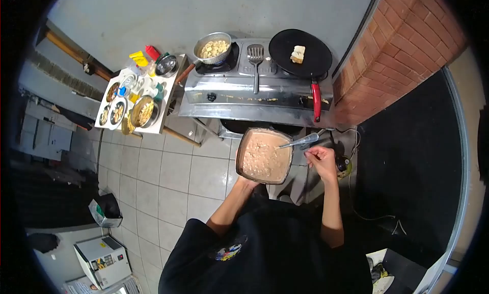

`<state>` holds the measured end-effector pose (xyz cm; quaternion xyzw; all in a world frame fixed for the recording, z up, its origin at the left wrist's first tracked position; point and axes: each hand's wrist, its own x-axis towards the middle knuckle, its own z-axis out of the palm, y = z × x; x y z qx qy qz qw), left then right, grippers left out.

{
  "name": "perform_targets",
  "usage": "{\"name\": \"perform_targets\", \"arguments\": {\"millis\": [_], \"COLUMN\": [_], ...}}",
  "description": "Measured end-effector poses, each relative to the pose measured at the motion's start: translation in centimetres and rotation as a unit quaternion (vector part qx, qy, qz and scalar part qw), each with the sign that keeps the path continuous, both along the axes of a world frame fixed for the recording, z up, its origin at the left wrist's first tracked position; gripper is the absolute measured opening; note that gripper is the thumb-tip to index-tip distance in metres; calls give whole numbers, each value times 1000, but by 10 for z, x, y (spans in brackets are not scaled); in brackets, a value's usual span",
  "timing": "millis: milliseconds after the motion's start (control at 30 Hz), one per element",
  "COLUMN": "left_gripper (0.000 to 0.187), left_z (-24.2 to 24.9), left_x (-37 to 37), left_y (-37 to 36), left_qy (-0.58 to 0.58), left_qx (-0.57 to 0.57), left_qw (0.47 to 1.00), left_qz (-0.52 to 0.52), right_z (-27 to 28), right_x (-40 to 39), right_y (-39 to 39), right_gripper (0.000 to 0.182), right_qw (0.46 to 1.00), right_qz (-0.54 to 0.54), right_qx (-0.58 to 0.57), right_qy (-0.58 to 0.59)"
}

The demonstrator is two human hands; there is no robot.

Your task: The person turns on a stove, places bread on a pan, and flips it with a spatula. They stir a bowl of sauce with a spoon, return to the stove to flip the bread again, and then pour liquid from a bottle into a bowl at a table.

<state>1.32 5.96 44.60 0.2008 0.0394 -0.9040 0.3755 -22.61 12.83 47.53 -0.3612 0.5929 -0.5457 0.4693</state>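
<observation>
My left hand (246, 182) supports a square glass bowl (239, 164) from beneath and its left side; most of the fingers are hidden under it. Lumpy pinkish-brown batter (265, 159) fills the bowl. A spoon (305, 139) leans in it, its handle sticking out over the right rim. Just right of the bowl, below that handle and apart from it, is my right hand (322, 162). Its fingers are curled, with the tips drawn together; whether anything small is between them cannot be made out.
Ahead, a steel stove (234, 100) carries a pot of chopped pieces (214, 48), a slotted spatula (255, 64) and a black griddle (285, 44) with bread (298, 54) on it. The griddle's red handle (316, 103) overhangs the front. A side table (153, 128) holds several dishes. Right is a brick pillar (397, 49).
</observation>
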Motion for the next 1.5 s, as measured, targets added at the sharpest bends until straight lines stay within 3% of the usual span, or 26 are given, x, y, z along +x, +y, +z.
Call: {"name": "perform_targets", "arguments": {"millis": [67,133,267,367,433,467,533,600,767,833,967,1167,1233,1267,1433,1500], "left_gripper": [48,48,52,60,59,58,58,57,59,59,59,57,57,57,56,56], "left_z": [-2,4,7,6,6,7,14,16,12,18,11,12,13,13,28,26], "left_x": [5,9,15,16,16,17,15,11,0,-2,-13,-23,-27,-28,-38,-38], "left_y": [-29,-53,-101,-129,-140,-144,-152,-158,-172,-179,-191,-195,-198,-196,-195,-196], "left_qy": [-12,47,41,1,5,7,29,54,68,66,68,66,56,53,69,52], "left_qx": [-2,-8,-22,19,30,36,11,-18,-11,-20,-25,-38,-21,-8,-4,-13], "left_qw": [1000,998,996,997,997,997,996,995,995,995,994,993,993,993,991,993], "left_qz": [-17,-32,-74,-74,-74,-71,-81,-83,-65,-72,-78,-93,-106,-106,-118,-103], "right_z": [10,16,40,60,62,63,73,76,114,134,139,120,128,122,115,113], "right_x": [5,10,25,36,41,43,50,54,55,53,47,56,53,47,53,62], "right_y": [-20,-38,-66,-85,-104,-114,-135,-156,-165,-161,-158,-140,-140,-140,-129,-123], "right_gripper": [8,9,13,26,29,17,12,26,21,13,10,12,15,17,22,26], "right_qw": [999,995,1000,1000,993,995,997,997,994,970,952,969,987,976,973,989], "right_qz": [-9,-21,-5,10,-11,-22,-28,-41,9,21,-2,-29,-96,-120,-112,-113], "right_qx": [42,87,13,-13,-104,-98,-76,-58,-16,-122,-141,-69,-68,-92,-70,-20], "right_qy": [18,33,10,-16,-47,-16,-2,35,110,208,273,234,110,159,191,92]}}
